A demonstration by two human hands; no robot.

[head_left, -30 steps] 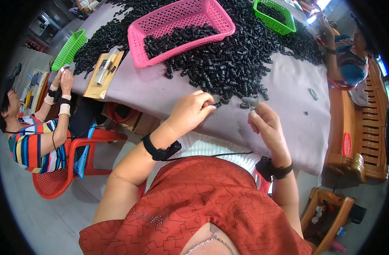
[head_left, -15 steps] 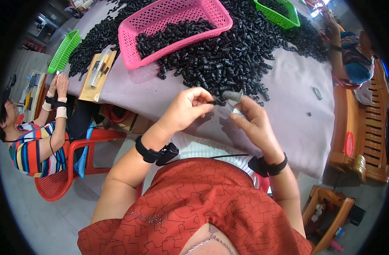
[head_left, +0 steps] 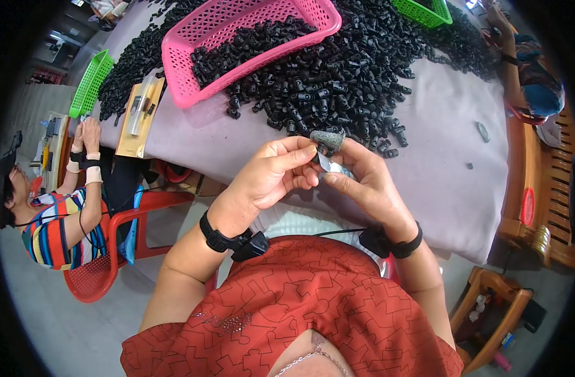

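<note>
Over the table's front edge my two hands meet. My left hand [head_left: 268, 173] is closed, pinching a small black plastic part [head_left: 318, 154], mostly hidden by the fingers. In my right hand [head_left: 370, 182] is a small shiny blade [head_left: 329, 164], gripped between thumb and fingers, its tip against or very near the part. A grey speckled finger cot [head_left: 329, 139] covers a fingertip of that hand. Just beyond lies a large heap of similar black parts [head_left: 338, 94], and a pink basket [head_left: 173, 66] partly filled with them rests on it.
Green baskets stand at the far left [head_left: 91, 85] and far right [head_left: 429, 14]. A flat package [head_left: 133, 138] lies left on the cloth [head_left: 451, 163]. A grey finger cot [head_left: 483, 131] lies to the right. One person [head_left: 67, 220] sits left, another [head_left: 529, 75] right.
My hands have come together. The blade in my right hand has moved left to the black part in my left hand. The view has shifted slightly.
</note>
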